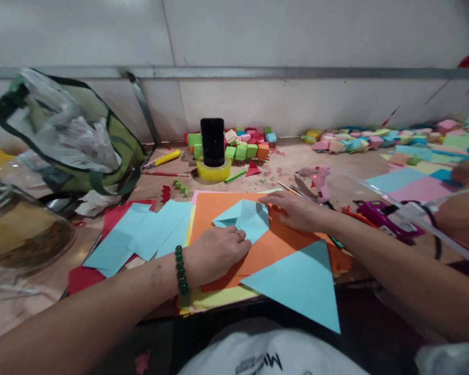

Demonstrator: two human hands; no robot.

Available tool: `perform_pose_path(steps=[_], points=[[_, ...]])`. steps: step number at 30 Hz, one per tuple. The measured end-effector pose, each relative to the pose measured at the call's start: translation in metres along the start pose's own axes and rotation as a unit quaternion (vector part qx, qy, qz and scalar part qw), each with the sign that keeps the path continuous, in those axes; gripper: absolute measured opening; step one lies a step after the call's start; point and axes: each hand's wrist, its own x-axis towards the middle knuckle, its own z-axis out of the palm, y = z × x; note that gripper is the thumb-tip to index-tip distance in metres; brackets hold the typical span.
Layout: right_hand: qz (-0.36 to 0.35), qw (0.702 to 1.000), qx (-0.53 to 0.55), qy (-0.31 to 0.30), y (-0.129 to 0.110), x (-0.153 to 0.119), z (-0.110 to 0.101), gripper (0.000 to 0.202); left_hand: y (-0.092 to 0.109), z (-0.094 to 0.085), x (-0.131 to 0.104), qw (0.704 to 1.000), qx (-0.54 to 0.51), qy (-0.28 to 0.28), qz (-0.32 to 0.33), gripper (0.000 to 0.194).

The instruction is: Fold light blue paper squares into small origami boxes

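Note:
A partly folded light blue paper lies on a stack topped by an orange sheet. My left hand, wearing a ring and a green bead bracelet, has its fingers curled and pressed on the paper's lower left part. At the paper's upper right edge, my right hand has its fingertips on the fold; how its thumb grips is partly hidden. A flat light blue sheet lies nearer to me, one corner hanging past the table edge. More light blue sheets overlap on red paper at left.
A phone stands in a yellow tape roll, before colourful folded paper pieces. A pink glue gun and purple device lie right, near another person's arm. A green bag and glass jar stand left.

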Motion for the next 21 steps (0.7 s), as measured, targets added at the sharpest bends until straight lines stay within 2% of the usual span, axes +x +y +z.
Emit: perform_pose_path(steps=[3, 6, 9, 14, 16, 19, 21], points=[[0.015, 1.0, -0.01, -0.006, -0.004, 0.001, -0.001, 0.065, -0.002, -0.004, -0.002, 1.0, -0.007, 0.016, -0.015, 0.013], [0.036, 0.999, 0.014, -0.007, -0.012, -0.001, -0.003, 0.066, -0.005, -0.006, 0.0, 0.998, -0.01, 0.028, -0.049, 0.018], [0.053, 0.997, 0.053, -0.022, -0.019, -0.004, -0.006, 0.074, -0.01, -0.005, 0.0, 0.998, 0.007, 0.014, -0.068, 0.015], [0.022, 0.992, 0.103, -0.072, -0.026, -0.01, -0.013, 0.081, -0.022, -0.006, -0.002, 0.998, 0.028, -0.021, -0.058, 0.02], [0.006, 0.995, 0.066, -0.069, -0.026, -0.011, -0.012, 0.076, -0.027, -0.007, -0.002, 0.998, 0.021, -0.021, -0.051, 0.021], [-0.04, 0.996, -0.074, 0.001, -0.023, -0.008, -0.009, 0.066, -0.031, -0.008, -0.003, 0.999, 0.001, -0.007, -0.035, 0.017], [-0.085, 0.987, -0.131, 0.025, -0.021, -0.004, -0.007, 0.07, -0.032, -0.01, -0.003, 0.999, -0.015, 0.001, -0.034, 0.011]])
